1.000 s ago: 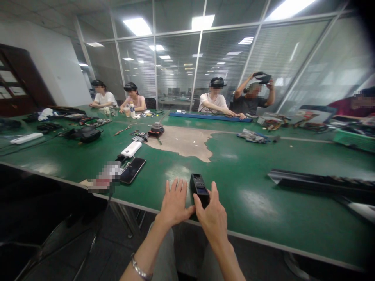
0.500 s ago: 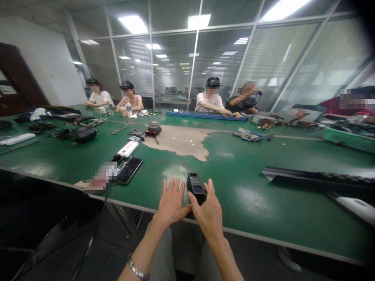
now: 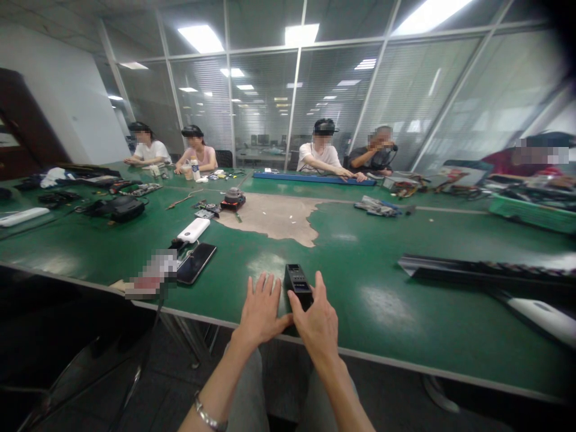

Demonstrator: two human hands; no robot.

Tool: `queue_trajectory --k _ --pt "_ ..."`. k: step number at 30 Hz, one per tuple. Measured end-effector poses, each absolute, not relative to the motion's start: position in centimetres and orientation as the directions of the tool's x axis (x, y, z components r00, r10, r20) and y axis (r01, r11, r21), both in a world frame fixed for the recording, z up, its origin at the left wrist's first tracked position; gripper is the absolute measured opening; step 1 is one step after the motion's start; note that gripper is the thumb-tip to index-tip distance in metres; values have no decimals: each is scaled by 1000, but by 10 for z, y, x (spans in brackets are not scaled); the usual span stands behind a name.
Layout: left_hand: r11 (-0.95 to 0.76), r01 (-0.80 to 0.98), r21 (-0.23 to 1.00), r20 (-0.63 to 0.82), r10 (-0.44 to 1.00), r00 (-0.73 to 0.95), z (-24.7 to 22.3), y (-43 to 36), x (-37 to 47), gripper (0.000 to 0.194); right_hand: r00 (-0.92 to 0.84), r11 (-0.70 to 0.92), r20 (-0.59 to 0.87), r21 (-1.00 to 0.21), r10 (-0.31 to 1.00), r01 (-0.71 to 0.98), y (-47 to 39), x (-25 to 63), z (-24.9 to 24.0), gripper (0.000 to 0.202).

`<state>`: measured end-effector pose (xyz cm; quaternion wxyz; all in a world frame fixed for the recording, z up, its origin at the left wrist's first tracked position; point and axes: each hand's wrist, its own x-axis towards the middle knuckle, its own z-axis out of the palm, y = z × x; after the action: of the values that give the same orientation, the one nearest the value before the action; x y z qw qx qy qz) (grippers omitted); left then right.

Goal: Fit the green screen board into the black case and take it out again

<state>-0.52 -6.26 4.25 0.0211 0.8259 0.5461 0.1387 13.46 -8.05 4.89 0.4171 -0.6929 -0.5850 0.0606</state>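
Note:
A small black box-shaped device (image 3: 297,278), with buttons and a little display on its top, stands near the front edge of the green table. My right hand (image 3: 318,317) is curved around its near end, thumb on the left and fingers along the right side. The part of the device under that hand is hidden. Just left of it, my left hand (image 3: 261,307) lies flat on the table with fingers spread, holding nothing. Its thumb points toward the right hand's thumb.
Left of my hands lie a black phone (image 3: 197,263) and a white power bank (image 3: 194,230). A black metal channel (image 3: 443,270) and a white handheld item (image 3: 540,318) are at the right. Several people sit across the table, one touching a long blue bar (image 3: 310,178).
The view has shifted slightly, and the device's display looks darker than before. Both hands keep their places around and beside the device.

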Motion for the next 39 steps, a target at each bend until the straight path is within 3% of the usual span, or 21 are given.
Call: queue_trajectory --k 8,17,39 --pt "-398 897 194 194 911 363 43 -63 -4 89 426 123 495 -749 757 651 -70 162 75 85" --pt "-389 900 195 201 914 351 41 -61 -3 86 567 -89 447 -726 692 681 -71 231 36 89" --pt "-376 906 193 211 918 336 41 -62 -2 77 487 -93 465 -646 739 758 -72 239 19 90"
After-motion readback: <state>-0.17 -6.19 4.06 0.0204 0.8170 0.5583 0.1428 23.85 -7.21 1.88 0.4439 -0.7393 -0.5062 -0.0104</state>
